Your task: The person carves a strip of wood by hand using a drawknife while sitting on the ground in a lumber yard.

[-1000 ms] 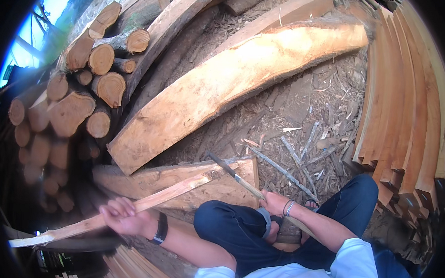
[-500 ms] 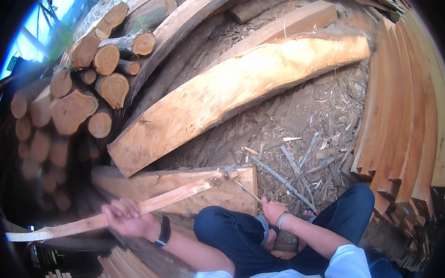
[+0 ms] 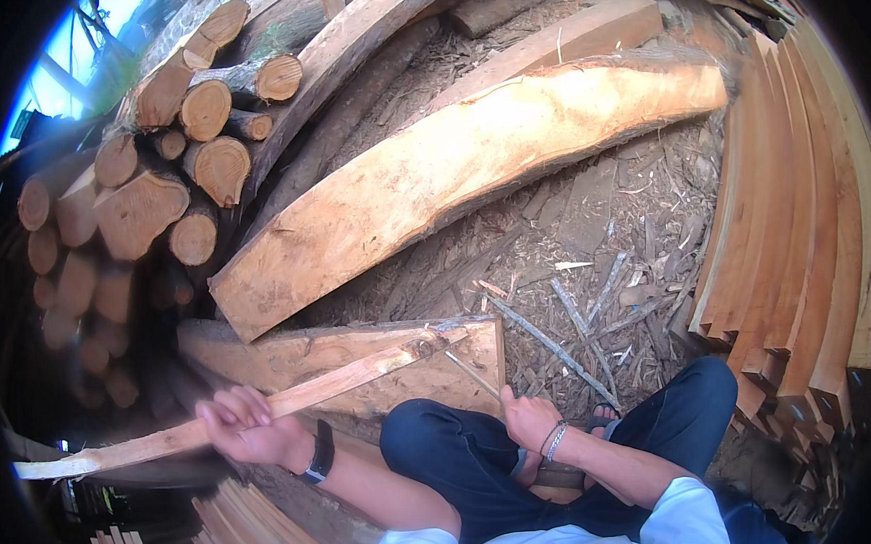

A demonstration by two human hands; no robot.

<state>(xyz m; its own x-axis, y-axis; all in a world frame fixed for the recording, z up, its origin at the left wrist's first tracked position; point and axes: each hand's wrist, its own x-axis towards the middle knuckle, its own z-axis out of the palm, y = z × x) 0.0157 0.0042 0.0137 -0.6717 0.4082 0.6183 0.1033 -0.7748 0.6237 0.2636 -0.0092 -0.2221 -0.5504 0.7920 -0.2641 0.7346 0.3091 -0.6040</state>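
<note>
A long, pale strip of wood [image 3: 343, 384] slants across the lower left, with a darker knot near its far end. My left hand [image 3: 246, 427] is closed around its near part. The far end rests on or just over a thick sawn slab [image 3: 257, 350]. In my right hand [image 3: 529, 419], beside my right knee, is a narrow straight tool [image 3: 472, 373] that looks like a knife blade seen edge-on. Its tip points up and left, close to the knotted end and apart from it. My fingers hide its handle.
Beyond the slab lies a big curved plank [image 3: 459, 181] with bark along one edge. Cut logs [image 3: 205, 109] are stacked at the left, sawn boards [image 3: 793, 220] at the right. Thin sticks [image 3: 558, 350] and wood chips litter the ground by my foot.
My right hand has shifted slightly left, bringing the tool's tip closer to the strip's knotted end. My left hand keeps its grip, and the strip has barely moved.
</note>
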